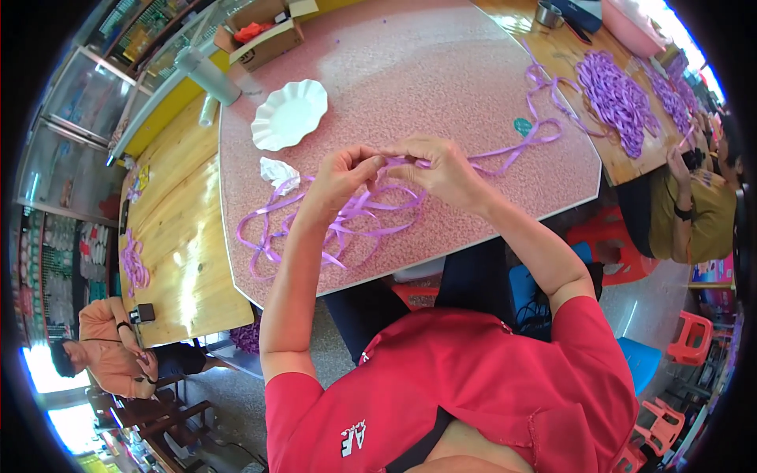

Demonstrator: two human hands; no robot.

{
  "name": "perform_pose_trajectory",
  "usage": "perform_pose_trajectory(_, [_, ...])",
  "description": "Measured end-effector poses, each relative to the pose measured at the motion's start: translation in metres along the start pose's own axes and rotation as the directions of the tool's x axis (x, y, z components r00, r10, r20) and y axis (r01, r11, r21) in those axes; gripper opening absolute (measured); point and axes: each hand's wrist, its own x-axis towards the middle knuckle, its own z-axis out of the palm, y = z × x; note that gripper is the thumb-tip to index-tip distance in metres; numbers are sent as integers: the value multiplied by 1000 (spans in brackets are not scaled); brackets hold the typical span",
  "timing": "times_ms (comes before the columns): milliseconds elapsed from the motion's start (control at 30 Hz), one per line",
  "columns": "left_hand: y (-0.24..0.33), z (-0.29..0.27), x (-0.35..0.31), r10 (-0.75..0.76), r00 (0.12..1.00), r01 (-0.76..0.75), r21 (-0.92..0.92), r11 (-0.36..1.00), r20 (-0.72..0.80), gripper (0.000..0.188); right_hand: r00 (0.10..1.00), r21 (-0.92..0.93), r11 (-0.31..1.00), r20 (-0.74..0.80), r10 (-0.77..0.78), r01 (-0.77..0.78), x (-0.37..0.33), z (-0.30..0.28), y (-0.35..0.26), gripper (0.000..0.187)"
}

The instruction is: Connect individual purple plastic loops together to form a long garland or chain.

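Note:
A long purple ribbon runs across the pink speckled table into both of my hands. My left hand pinches it between thumb and fingers. Close beside it, almost touching, my right hand is closed on the same ribbon. Just what the fingertips do with it is too small to make out. Below and left of my hands lies a loose tangle of purple ribbon, partly under my left forearm. From my right hand the ribbon trails right toward the table's far corner.
A white scalloped plate and crumpled white tissue lie left of my hands. Behind stand a pale bottle and an open cardboard box. Heaped purple ribbon covers the right wooden table. One person sits at each side.

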Motion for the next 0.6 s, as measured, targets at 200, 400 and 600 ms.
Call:
perform_pose_trajectory(200, [2, -30, 21, -57, 996, 59, -20, 998, 64, 22, 993, -64, 992, -28, 111, -113, 21, 5, 21, 18])
perform_pose_trajectory(400, [-24, -117, 42, 389, 863, 41, 813, 581, -322, 35, 990, -331, 936, -115, 86, -120, 18, -6, 56, 13])
perform_pose_trajectory(600, [-45, -132, 38, 400, 853, 326, 941, 92, -335, 43, 907, 31, 912, -94, 410, -409, 16, -8, 63, 12])
